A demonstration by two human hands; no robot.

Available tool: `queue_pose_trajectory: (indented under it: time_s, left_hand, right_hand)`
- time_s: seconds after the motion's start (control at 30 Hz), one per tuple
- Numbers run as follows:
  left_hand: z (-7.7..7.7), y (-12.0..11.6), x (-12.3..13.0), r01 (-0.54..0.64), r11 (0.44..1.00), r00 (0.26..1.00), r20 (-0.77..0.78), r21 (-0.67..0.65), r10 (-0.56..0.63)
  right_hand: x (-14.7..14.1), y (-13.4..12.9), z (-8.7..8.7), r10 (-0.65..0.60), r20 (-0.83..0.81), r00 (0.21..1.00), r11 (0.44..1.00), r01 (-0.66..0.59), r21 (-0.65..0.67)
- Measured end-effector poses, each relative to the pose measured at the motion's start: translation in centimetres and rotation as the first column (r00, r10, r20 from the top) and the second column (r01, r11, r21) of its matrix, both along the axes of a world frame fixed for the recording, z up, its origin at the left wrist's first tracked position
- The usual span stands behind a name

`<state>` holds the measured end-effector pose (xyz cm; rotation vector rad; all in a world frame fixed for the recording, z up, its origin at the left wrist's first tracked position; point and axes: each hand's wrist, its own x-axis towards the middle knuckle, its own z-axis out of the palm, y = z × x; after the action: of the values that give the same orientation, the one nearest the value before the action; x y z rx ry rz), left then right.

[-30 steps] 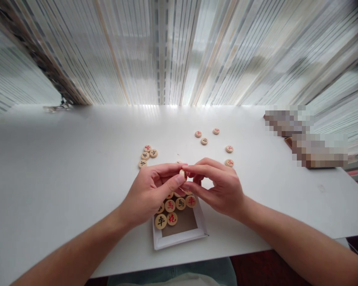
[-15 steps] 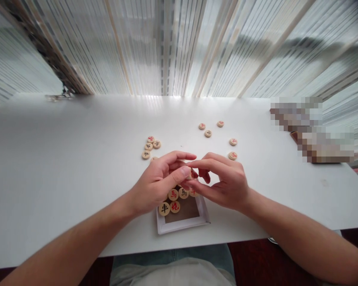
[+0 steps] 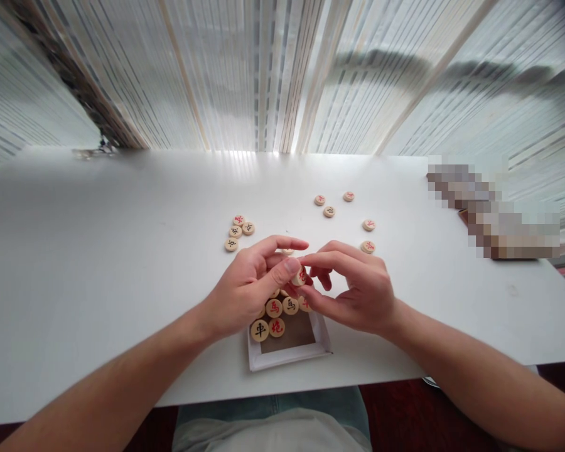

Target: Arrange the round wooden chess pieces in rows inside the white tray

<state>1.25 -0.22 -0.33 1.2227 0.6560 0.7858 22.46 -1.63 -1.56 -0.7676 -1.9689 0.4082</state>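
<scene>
A round wooden Chinese chess piece [image 3: 300, 277] with a red character is held tilted between my two hands, above an open white box. The thumb and fingers of my left hand [image 3: 252, 279] close on its left side. From the right, the thumb and index finger of my right hand [image 3: 355, 282] grip its edge. Below them, the shallow white box [image 3: 289, 360] holds several pieces in rows, among them a black-lettered piece [image 3: 259, 330] and a red-lettered piece [image 3: 277, 327] in the front row. My hands cover the back of the box.
Loose pieces lie on the white table [image 3: 98, 270]: a cluster [image 3: 235, 231] beyond my left hand, and several others, including a red-lettered piece [image 3: 368, 247], beyond my right hand. A blurred-out object [image 3: 508, 232] lies at the right. Striped curtains [image 3: 226, 75] hang behind the table.
The held piece has turned between my fingers, so more of its red-lettered face shows. My hands have barely moved. Box and loose pieces stay in place.
</scene>
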Motion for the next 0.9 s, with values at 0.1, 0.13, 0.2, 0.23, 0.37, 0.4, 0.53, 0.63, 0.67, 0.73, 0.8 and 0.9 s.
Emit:
queue_pose_trajectory:
  time_s: [0.1, 0.13, 0.2, 0.23, 0.37, 0.4, 0.53, 0.63, 0.67, 0.73, 0.8, 0.9]
  left_hand:
    - [0.1, 0.3, -0.2, -0.081, 0.996, 0.996, -0.033, 0.039, 0.082]
    - [0.1, 0.5, -0.3, -0.128, 0.991, 0.991, -0.036, 0.05, 0.13]
    - [0.0, 0.9, -0.5, -0.224, 0.972, 0.974, -0.028, 0.065, 0.226]
    - [0.0, 1.1, -0.6, -0.26, 0.963, 0.965, -0.023, 0.069, 0.262]
    - [-0.1, 1.6, -0.7, -0.305, 0.949, 0.95, -0.049, 0.078, 0.309]
    - [0.0, 1.6, -0.6, -0.299, 0.951, 0.951, -0.056, 0.082, 0.304]
    - [0.2, 1.5, -0.5, -0.274, 0.956, 0.957, -0.071, 0.101, 0.282]
    - [0.3, 1.5, -0.5, -0.267, 0.956, 0.956, -0.093, 0.124, 0.279]
    - [0.3, 1.5, -0.5, -0.264, 0.955, 0.955, -0.101, 0.132, 0.278]
    - [0.3, 1.5, -0.5, -0.258, 0.956, 0.955, -0.11, 0.142, 0.274]
    - [0.2, 1.4, -0.4, -0.248, 0.958, 0.958, -0.11, 0.144, 0.265]
    - [0.1, 1.4, -0.4, -0.243, 0.959, 0.96, -0.107, 0.145, 0.259]
  right_hand:
    - [0.1, -0.3, 0.2, -0.004, 0.047, 0.999, 1.0, 0.004, 0.012]
    - [0.1, -0.4, 0.4, 0.006, 0.076, 0.997, 1.0, -0.006, 0.009]
    - [0.0, -0.8, 0.5, 0.046, 0.163, 0.986, 0.999, -0.047, 0.007]
    - [-0.1, -0.9, 0.6, 0.069, 0.216, 0.974, 0.997, -0.074, 0.014]
    - [-0.7, -1.6, 0.6, 0.158, 0.404, 0.901, 0.981, -0.19, 0.041]
    - [-0.8, -1.8, 0.6, 0.177, 0.432, 0.884, 0.976, -0.215, 0.041]
    - [-1.1, -2.2, 0.6, 0.196, 0.5, 0.844, 0.966, -0.255, 0.052]
    - [-1.1, -2.3, 0.5, 0.189, 0.532, 0.826, 0.966, -0.253, 0.05]
    - [-1.1, -2.3, 0.4, 0.188, 0.538, 0.822, 0.966, -0.252, 0.048]
    - [-1.1, -2.3, 0.3, 0.186, 0.548, 0.816, 0.967, -0.251, 0.045]
    - [-1.0, -2.3, 0.1, 0.19, 0.553, 0.811, 0.966, -0.254, 0.042]
    - [-0.9, -2.3, 0.0, 0.209, 0.562, 0.8, 0.962, -0.273, 0.03]
